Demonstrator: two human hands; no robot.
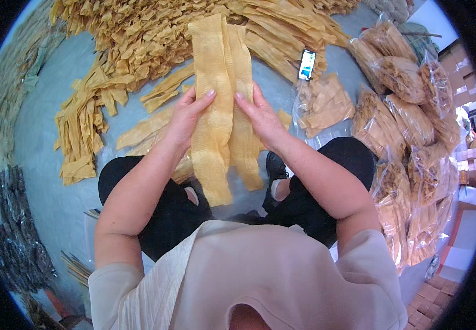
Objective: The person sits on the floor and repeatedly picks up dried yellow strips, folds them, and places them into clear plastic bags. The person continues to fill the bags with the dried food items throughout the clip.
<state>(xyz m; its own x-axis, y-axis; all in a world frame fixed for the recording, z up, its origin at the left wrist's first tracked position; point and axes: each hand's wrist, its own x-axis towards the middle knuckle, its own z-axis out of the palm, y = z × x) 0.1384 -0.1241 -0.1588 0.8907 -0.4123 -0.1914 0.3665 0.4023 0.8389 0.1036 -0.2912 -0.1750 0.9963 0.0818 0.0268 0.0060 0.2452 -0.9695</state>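
Two long, dried yellow strips with a fine scaly texture hang upright side by side in front of me. My left hand (pixel 186 117) grips the wider left strip (pixel 213 128), thumb on its face and fingers behind. My right hand (pixel 264 119) pinches the edge of the right strip (pixel 243 148) the same way. The strips overlap along the middle, and both reach down between my knees. Beneath my hands, more flat strips (pixel 145 132) lie on the grey floor, partly hidden by my left forearm.
A large heap of dried yellow pieces (pixel 139 45) spreads ahead. A smaller bundle (pixel 81 128) lies left. To the right are a lit phone (pixel 307 64), a clear bag of strips (pixel 326 105) and stacked filled bags (pixel 398 111). A dark pile (pixel 13 231) sits far left.
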